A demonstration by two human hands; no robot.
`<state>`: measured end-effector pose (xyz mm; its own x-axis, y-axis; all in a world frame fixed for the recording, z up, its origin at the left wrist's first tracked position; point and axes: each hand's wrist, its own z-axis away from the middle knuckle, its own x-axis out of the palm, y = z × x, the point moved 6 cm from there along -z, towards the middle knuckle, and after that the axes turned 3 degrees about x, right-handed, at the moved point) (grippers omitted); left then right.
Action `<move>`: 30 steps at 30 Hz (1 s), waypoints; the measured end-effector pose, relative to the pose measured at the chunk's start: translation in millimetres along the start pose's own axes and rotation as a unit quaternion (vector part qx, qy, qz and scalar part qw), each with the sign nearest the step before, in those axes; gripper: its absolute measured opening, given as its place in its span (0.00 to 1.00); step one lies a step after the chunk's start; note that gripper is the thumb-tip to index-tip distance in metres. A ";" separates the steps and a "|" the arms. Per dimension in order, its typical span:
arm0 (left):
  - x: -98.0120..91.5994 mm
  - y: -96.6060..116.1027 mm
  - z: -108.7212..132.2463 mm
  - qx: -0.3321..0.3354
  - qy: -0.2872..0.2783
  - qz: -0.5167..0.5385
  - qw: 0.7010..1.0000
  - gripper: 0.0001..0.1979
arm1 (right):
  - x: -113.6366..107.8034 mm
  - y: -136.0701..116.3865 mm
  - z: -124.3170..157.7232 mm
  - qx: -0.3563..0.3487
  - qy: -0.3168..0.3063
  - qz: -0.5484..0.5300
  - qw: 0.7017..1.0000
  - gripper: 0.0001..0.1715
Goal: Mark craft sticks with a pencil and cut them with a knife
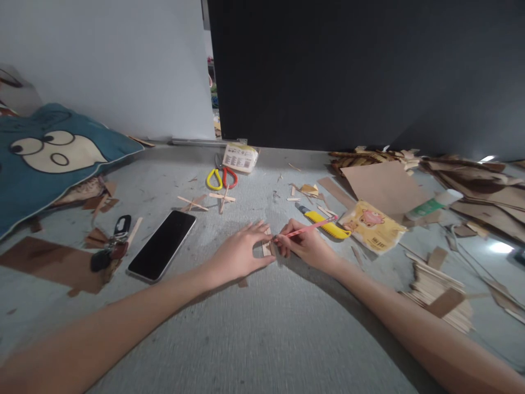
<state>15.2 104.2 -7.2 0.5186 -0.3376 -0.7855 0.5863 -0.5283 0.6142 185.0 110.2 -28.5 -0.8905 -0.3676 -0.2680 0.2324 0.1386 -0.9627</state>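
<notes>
My left hand lies on the grey table, thumb and fingers curved round a small flat piece of pale wooden stick and brown cardboard, holding it down. A pink pencil is gripped in my right hand, its tip at the right edge of that piece. The fingers partly hide the piece, so I cannot tell its full shape. Beyond my right hand lies a yellow utility knife. Two crossed pairs of wooden sticks, a left one and a right one, rest beyond my left hand.
A black phone and keys lie left, near a blue cushion. Scissors and a tissue pack are at the back. Right are a yellow pack, a glue stick, cardboard and several sticks.
</notes>
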 end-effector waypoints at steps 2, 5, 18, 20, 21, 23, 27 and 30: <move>-0.1 0.7 -0.2 0.002 -0.003 0.000 1.000 0.23 | -0.1 -0.2 -0.1 -0.005 -0.003 -0.002 1.000 0.26; -0.4 1.4 -0.8 0.006 -0.004 -0.004 1.000 0.23 | 0.1 -0.2 -0.2 -0.016 -0.012 0.003 1.000 0.26; -0.5 2.2 -0.4 0.005 -0.004 0.000 1.000 0.23 | 0.8 -4.0 -0.2 -0.010 -0.009 0.009 1.000 0.27; -0.9 1.8 -0.2 0.004 -0.001 0.004 1.000 0.23 | 0.0 -4.1 0.0 -0.005 -0.003 0.008 1.000 0.27; -1.0 1.6 -0.1 0.004 0.000 0.006 1.000 0.23 | -0.1 -4.6 0.2 -0.005 -0.003 0.007 1.000 0.27; -1.1 1.6 0.0 0.005 0.001 0.010 1.000 0.22 | 0.3 -5.7 0.4 -0.010 -0.007 0.009 1.000 0.27; -1.6 2.8 0.0 0.002 0.001 0.015 1.000 0.23 | 1.2 -5.7 0.1 -0.007 -0.010 0.007 1.000 0.27; -2.1 3.1 -0.2 -0.002 0.001 0.013 1.000 0.23 | 0.3 -5.3 -0.2 -0.005 0.000 0.000 1.000 0.27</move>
<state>16.1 103.4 -3.6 0.5344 -0.3501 -0.7693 0.5747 -0.5169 0.6344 183.4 109.6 -23.5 -0.8908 -0.3675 -0.2673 0.2276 0.1482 -0.9624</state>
